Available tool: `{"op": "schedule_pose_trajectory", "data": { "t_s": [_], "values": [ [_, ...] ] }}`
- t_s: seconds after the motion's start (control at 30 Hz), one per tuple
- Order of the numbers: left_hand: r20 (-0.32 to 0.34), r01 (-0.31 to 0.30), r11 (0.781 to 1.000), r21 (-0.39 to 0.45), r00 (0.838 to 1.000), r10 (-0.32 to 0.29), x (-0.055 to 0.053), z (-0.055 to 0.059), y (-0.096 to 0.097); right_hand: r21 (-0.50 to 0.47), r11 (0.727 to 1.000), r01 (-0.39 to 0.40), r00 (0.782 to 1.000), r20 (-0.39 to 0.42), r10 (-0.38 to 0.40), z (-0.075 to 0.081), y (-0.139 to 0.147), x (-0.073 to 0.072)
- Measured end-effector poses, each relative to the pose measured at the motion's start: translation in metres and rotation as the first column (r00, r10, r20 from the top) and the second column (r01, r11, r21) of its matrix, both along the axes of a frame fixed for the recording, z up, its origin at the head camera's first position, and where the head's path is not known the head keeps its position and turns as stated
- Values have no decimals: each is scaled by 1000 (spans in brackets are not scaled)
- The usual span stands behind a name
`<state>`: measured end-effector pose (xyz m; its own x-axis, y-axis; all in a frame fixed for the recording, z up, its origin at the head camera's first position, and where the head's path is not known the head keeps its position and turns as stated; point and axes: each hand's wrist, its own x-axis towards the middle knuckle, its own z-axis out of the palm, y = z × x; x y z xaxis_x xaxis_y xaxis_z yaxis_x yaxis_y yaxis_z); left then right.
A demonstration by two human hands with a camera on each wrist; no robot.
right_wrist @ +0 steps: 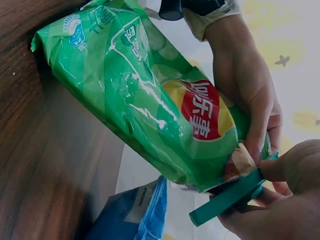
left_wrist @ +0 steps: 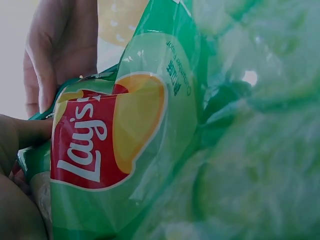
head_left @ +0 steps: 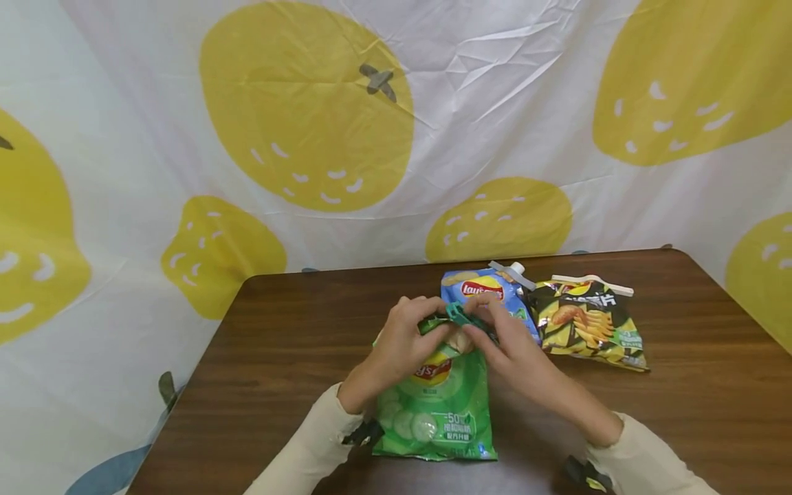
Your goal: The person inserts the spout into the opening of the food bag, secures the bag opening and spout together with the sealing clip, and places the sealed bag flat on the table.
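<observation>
A green Lay's chip bag (head_left: pixel 427 419) stands upright at the table's front, its printed front facing me and its top folded over. My left hand (head_left: pixel 402 340) pinches the left part of that folded top between thumb and fingers. At the right part, my right hand (head_left: pixel 516 354) holds a teal bag clip (right_wrist: pixel 227 200), which lies along the fold in the right wrist view. Both hands' fingertips are close together at the clip. The left wrist view is mostly filled by the bag's front, with the right hand's fingers (left_wrist: pixel 47 75) behind the fold.
Behind the right hand lies a blue Lay's bag (head_left: pixel 482 289) with a grey clip with a white knob (head_left: pixel 517 268) across its top. To its right is a black and yellow chip bag (head_left: pixel 584 323) with a white clip stick (head_left: pixel 619 289). A lemon-print curtain (head_left: pixel 346 234) hangs behind the brown table (head_left: pixel 278 385).
</observation>
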<state>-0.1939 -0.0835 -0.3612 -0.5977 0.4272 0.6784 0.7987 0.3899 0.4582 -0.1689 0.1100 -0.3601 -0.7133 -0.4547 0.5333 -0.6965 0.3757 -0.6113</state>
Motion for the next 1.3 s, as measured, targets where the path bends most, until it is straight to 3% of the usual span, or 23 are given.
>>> {"op": "schedule_pose_trajectory", "data": {
  "t_s": [0.1,0.23,0.37,0.53,0.7,0.83,1.0,1.1,1.2,1.3],
  "values": [
    [-7,-2,1000,3,1000,2,1,-1,1,-40,999,-20,998,53,22,1,1,-1],
    [10,7,1000,23,1000,-7,2,1,2,-61,998,5,999,51,-2,4,1,0],
    [93,73,997,27,993,-75,1,2,2,-125,992,28,998,57,-21,15,-2,8],
    [198,153,988,19,968,-153,2,8,-1,-177,984,29,997,78,-15,27,-6,17],
    [151,171,983,63,972,-178,11,25,-4,-206,978,26,999,51,-15,29,-9,20],
    [93,131,984,121,985,-142,21,36,-4,-182,983,20,996,-85,-36,26,-13,20],
    [78,63,988,143,994,-74,24,37,-1,-116,993,15,967,-253,-44,13,-15,15],
    [58,55,986,155,996,-64,25,35,1,-27,998,62,945,-319,-68,2,-14,10],
    [16,58,985,161,998,-62,26,33,3,12,996,91,931,-355,-80,-5,-14,7],
    [-14,53,987,155,999,-52,27,33,5,-41,996,84,935,-343,-93,-4,-15,5]
  ]
}}
